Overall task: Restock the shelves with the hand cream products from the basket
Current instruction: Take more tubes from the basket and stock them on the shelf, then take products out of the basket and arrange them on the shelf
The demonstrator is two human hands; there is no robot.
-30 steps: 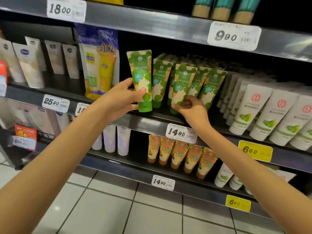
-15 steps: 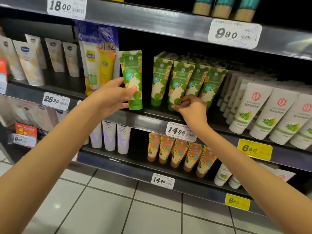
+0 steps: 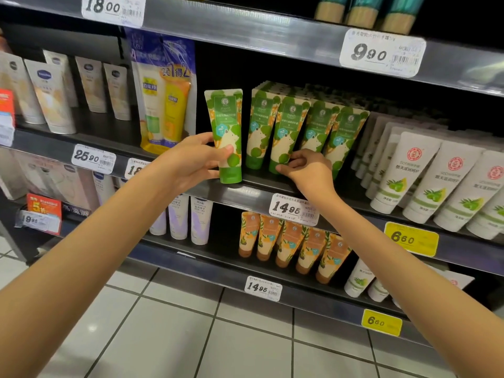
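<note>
A green hand cream tube [image 3: 227, 124] with a leaf print stands cap-down at the front edge of the middle shelf [image 3: 245, 193], and my left hand [image 3: 196, 159] grips its lower half. To its right stands a row of several matching green tubes [image 3: 305, 126]. My right hand [image 3: 306, 166] pinches the bottom of the second tube [image 3: 285, 132] in that row. A narrow gap separates the held tube from the row. The basket is out of view.
A yellow and purple promo pack [image 3: 163, 96] hangs just left of the held tube. White tubes [image 3: 425, 170] fill the shelf to the right. Orange tubes [image 3: 291, 241] stand on the shelf below. Price tags line the shelf edges; tiled floor lies beneath.
My left hand has lowered the green tube until its cap rests at the shelf's front edge, left of the row. My right hand stays at the base of the row's tubes.
</note>
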